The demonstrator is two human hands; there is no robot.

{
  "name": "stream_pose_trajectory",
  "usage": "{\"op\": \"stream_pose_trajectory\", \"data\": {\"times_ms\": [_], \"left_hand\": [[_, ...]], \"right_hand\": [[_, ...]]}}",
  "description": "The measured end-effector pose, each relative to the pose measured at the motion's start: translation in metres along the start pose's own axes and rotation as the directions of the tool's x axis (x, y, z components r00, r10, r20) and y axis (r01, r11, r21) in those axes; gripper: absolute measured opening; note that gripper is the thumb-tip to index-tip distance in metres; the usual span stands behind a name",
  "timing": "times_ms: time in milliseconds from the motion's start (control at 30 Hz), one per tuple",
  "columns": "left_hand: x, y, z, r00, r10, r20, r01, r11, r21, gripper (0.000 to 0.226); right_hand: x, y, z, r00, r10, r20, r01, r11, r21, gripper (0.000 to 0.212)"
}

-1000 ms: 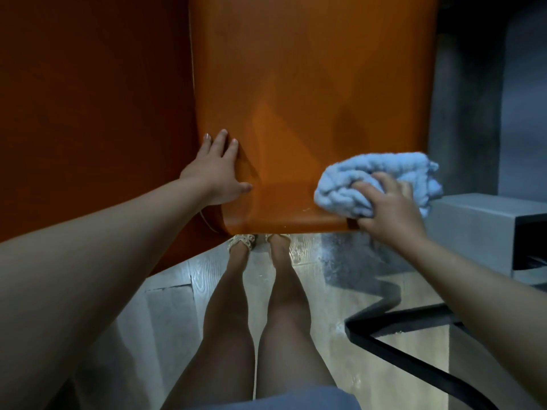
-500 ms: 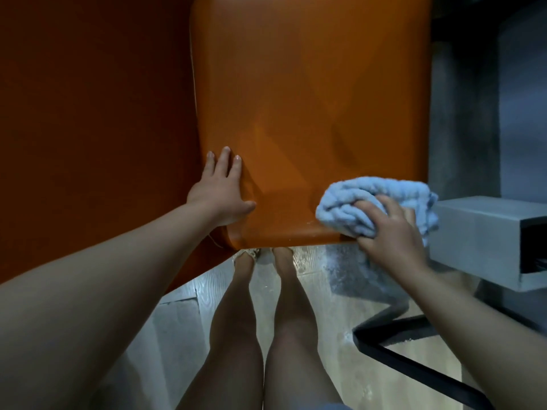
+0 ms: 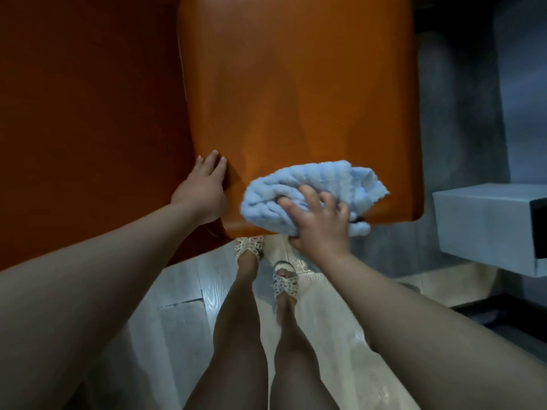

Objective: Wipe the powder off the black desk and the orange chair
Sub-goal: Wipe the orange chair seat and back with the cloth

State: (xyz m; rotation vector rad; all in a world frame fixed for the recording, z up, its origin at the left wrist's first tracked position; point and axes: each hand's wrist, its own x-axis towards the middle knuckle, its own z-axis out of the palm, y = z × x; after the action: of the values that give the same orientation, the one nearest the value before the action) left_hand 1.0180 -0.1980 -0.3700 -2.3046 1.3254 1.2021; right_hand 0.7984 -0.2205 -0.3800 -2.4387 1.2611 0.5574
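While the right hand point(image 3: 318, 224) clenches a bunched light-blue towel point(image 3: 307, 193) against the orange chair seat point(image 3: 296, 99) at its lower edge, centre frame, the left hand point(image 3: 204, 187) lies flat and released on the seat's lower-left corner. Grey box point(image 3: 485, 226) at right edge.

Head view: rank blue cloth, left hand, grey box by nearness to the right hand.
1. Blue cloth: gripped under the right hand, on the orange chair seat's front edge.
2. Left hand: to its left, on the seat's left corner.
3. Grey box: off to the right, past the chair.
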Motion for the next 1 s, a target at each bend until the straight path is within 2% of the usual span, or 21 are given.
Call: {"op": "stream_pose_trajectory", "data": {"times_ms": [133, 200, 267, 300, 367, 400, 467, 500, 567, 633, 733, 800, 833, 867, 933, 967, 1000], "left_hand": [[-0.006, 0.011, 0.014, 0.998, -0.051, -0.023, 0.051, 0.999, 0.009, 0.075], [-0.01, 0.015, 0.024, 0.997, -0.059, -0.042, 0.06, 0.998, 0.011, 0.078], [-0.011, 0.017, 0.031, 0.997, -0.061, -0.054, 0.061, 0.998, 0.004, 0.079], [-0.013, 0.018, 0.036, 0.996, -0.061, -0.058, 0.062, 0.998, 0.008, 0.08], [-0.017, 0.018, 0.044, 0.997, -0.058, -0.056, 0.058, 0.998, 0.014, 0.079], [-0.019, 0.017, 0.047, 0.997, -0.052, -0.053, 0.053, 0.998, 0.018, 0.079], [-0.023, 0.013, 0.052, 0.999, -0.023, -0.038, 0.024, 0.999, 0.027, 0.08], [-0.024, 0.011, 0.053, 1.0, -0.004, -0.027, 0.005, 1.0, 0.029, 0.08], [-0.024, 0.006, 0.052, 0.999, 0.037, -0.019, -0.036, 0.999, 0.031, 0.078], [-0.023, 0.001, 0.052, 0.998, 0.07, 0.008, -0.07, 0.997, 0.041, 0.075], [-0.025, -0.003, 0.056, 0.997, 0.072, 0.017, -0.073, 0.993, 0.094, 0.075], [-0.025, -0.002, 0.055, 0.998, 0.059, 0.013, -0.06, 0.993, 0.097, 0.079], [-0.024, -0.002, 0.055, 0.998, 0.06, 0.017, -0.061, 0.994, 0.089, 0.08], [-0.023, -0.002, 0.055, 0.998, 0.061, 0.023, -0.062, 0.994, 0.084, 0.081], [-0.024, -0.003, 0.056, 0.997, 0.067, 0.024, -0.07, 0.992, 0.101, 0.083], [-0.025, -0.004, 0.057, 0.997, 0.07, 0.021, -0.072, 0.991, 0.116, 0.085], [-0.025, -0.003, 0.058, 0.997, 0.071, 0.018, -0.072, 0.989, 0.13, 0.085]], "right_hand": [[-0.048, 0.082, 0.006, 0.975, 0.222, 0.02, -0.223, 0.975, 0.023, 0.067], [-0.073, 0.125, 0.005, 0.924, 0.376, 0.075, -0.378, 0.925, 0.025, 0.061], [-0.085, 0.149, -0.002, 0.817, 0.569, 0.095, -0.577, 0.802, 0.154, 0.058], [-0.089, 0.151, -0.005, 0.769, 0.636, 0.062, -0.629, 0.736, 0.249, 0.06], [-0.083, 0.133, -0.016, 0.736, 0.672, -0.087, -0.59, 0.699, 0.405, 0.064], [-0.074, 0.115, -0.022, 0.753, 0.636, -0.168, -0.512, 0.727, 0.458, 0.065], [-0.049, 0.066, -0.028, 0.848, 0.458, -0.267, -0.308, 0.835, 0.456, 0.068], [-0.036, 0.039, -0.027, 0.912, 0.321, -0.257, -0.209, 0.899, 0.384, 0.07], [-0.014, -0.005, -0.018, 0.994, 0.062, -0.096, -0.043, 0.981, 0.192, 0.072], [-0.006, -0.02, -0.003, 0.998, -0.045, 0.037, 0.043, 0.997, 0.065, 0.069], [-0.019, 0.012, 0.01, 0.997, -0.041, -0.072, 0.043, 0.999, 0.028, 0.061], [-0.036, 0.057, 0.008, 0.993, 0.084, -0.084, -0.083, 0.996, 0.01, 0.058], [-0.044, 0.08, 0.004, 0.977, 0.202, -0.063, -0.201, 0.979, 0.015, 0.058], [-0.052, 0.102, -0.001, 0.937, 0.346, -0.035, -0.345, 0.937, 0.051, 0.058], [-0.063, 0.129, -0.015, 0.803, 0.593, -0.062, -0.566, 0.791, 0.233, 0.058], [-0.065, 0.13, -0.022, 0.746, 0.65, -0.142, -0.58, 0.74, 0.341, 0.058], [-0.061, 0.121, -0.029, 0.724, 0.647, -0.241, -0.524, 0.742, 0.417, 0.06]]}}
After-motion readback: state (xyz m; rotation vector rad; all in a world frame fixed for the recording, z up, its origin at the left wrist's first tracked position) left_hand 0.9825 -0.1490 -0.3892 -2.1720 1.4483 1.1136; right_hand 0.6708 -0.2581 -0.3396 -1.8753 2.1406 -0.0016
